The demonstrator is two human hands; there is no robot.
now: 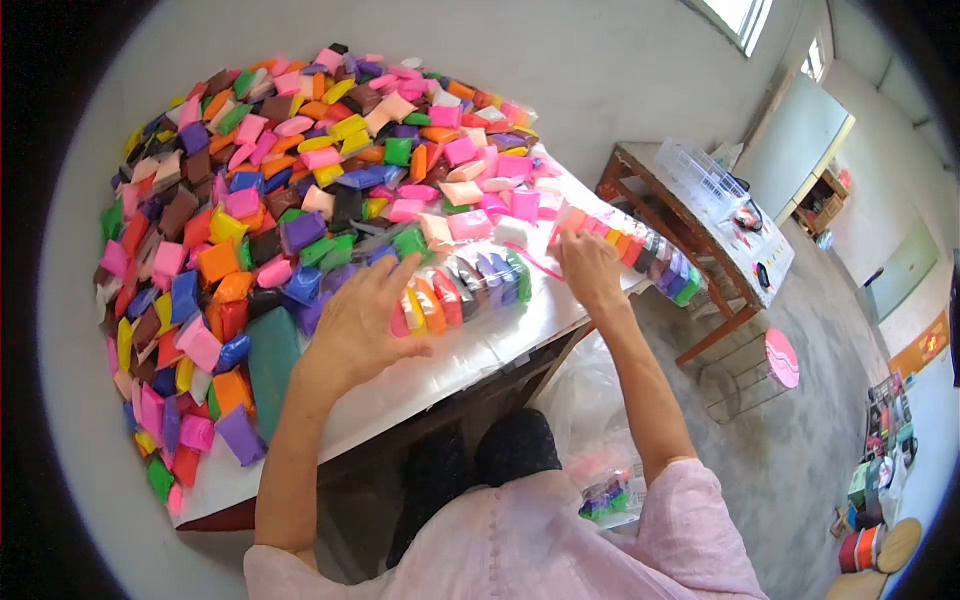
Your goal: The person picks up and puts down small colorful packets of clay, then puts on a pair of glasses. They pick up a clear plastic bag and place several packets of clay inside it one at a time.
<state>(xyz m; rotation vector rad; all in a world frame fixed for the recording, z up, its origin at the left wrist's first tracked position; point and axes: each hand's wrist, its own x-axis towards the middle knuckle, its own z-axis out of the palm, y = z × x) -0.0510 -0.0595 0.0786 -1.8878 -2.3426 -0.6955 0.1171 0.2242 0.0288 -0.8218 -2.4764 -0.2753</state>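
Note:
My left hand (365, 315) has its fingers spread at the left end of a clear bag (455, 290) with a row of coloured packets, which lies on the white tabletop (470, 355). My right hand (590, 265) is closed on the near end of a second clear bag (645, 250). That bag stretches past the table's right edge, with red, orange, black, purple and green packets in a row. A pink strip (532, 262) lies between the two bags. Behind my left hand spreads a large pile of small coloured packets (300, 190).
A green block (273, 360) lies beside the pile. At the right, a wooden table (640, 165) holds a clear plastic basket (700, 180). A wire stool with a pink seat (781, 358) stands on the floor. Below the table edge, a plastic bag (607, 490) contains more coloured packets.

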